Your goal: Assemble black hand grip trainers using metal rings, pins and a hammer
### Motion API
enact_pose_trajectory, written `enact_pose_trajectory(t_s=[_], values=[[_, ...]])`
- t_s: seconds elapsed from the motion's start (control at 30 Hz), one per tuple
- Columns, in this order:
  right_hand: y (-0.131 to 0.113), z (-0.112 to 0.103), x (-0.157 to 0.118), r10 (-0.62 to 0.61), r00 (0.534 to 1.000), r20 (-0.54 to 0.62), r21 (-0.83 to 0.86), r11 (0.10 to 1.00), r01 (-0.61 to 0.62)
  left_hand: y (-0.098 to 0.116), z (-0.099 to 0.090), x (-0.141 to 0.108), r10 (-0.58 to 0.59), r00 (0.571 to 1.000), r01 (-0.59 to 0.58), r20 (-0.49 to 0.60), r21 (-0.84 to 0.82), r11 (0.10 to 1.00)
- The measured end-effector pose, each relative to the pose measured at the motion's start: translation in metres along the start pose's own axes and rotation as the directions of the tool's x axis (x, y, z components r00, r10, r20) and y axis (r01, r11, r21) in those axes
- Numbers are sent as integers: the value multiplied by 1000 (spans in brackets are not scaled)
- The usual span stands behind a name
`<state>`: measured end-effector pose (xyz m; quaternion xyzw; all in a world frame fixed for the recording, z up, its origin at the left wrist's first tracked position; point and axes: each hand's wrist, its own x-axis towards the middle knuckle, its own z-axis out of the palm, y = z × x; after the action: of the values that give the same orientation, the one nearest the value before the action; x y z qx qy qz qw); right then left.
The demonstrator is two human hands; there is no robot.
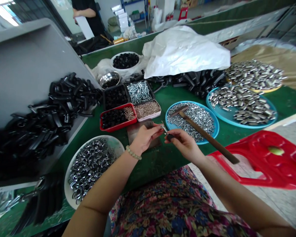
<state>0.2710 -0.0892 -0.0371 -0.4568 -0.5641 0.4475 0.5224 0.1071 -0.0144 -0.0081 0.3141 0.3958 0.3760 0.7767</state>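
L hand (148,134) & R hand (184,141) meet over the green workbench (162,162), fingertips nearly touching. The small metal piece (164,127) sits btwn them, above the bench; L thumb & fingers are pinched closed at its near end. R thumb & fingers are closed around a black knob-like part (170,136) just below it (too small to tell if the two are joined). Beaded bracelet (133,153) on L wrist.

Under L hand: flat metal plate (133,133), partly hidden. Just beyond, red tray (119,126) w/ black parts & copper-coloured pins; behind it, silver screws (139,91) in a black tray. To the R, hammer (204,132) lies across a round blue tray (217,129) of small metal fittings, handle sticking out past the rim. To the L, white bowl (118,144) of metal rings, nr a grey bin (27,62) w/ black handles (71,92).
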Motion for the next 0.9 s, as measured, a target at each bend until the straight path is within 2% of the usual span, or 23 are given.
enact_pose_trajectory(t_s=[0.1, 0.17, 0.23, 0.3, 0.4, 0.5, 0.6, 0.67, 0.77, 0.83, 0.9], values=[[-9, -1, 4, 24, 991, 130, -35, 999, -20, 6, -13, -10, 9, 1000, -9, 19, 22, 1000], [-18, -4, 8, 13, 963, 269, -155, 987, 30, 12, -23, -16, -32, 998, 29, 45, 67, 997], [-26, -5, 12, -18, 916, 400, -318, 935, 158, 19, -34, -21, -111, 991, 97, 81, 159, 983], [-29, -3, 16, -71, 859, 507, -423, 848, 320, 28, -42, -24, -159, 980, 117, 116, 307, 945], [-26, 7, 18, -167, 801, 575, -483, 721, 497, 41, -52, -29, -113, 979, 10, 167, 518, 855], [-20, 18, 18, -256, 801, 541, -538, 627, 564, 52, -54, -35, -41, 973, -109, 229, 605, 789], [-18, 25, 20, -349, 798, 491, -519, 619, 590, 58, -53, -42, 61, 963, -200, 262, 549, 812], [-21, 29, 23, -402, 799, 447, -476, 649, 593, 58, -51, -46, 110, 966, -203, 235, 418, 885], [-27, 33, 25, -434, 824, 365, -408, 721, 561, 56, -49, -48, 116, 982, -138, 146, 153, 978], [-31, 36, 25, -417, 859, 297, -373, 778, 506, 55, -48, -48, 139, 987, -144, 84, 56, 988], [-34, 39, 24, -383, 893, 236, -338, 829, 445, 55, -46, -47, 205, 978, -206, 20, 51, 977]])
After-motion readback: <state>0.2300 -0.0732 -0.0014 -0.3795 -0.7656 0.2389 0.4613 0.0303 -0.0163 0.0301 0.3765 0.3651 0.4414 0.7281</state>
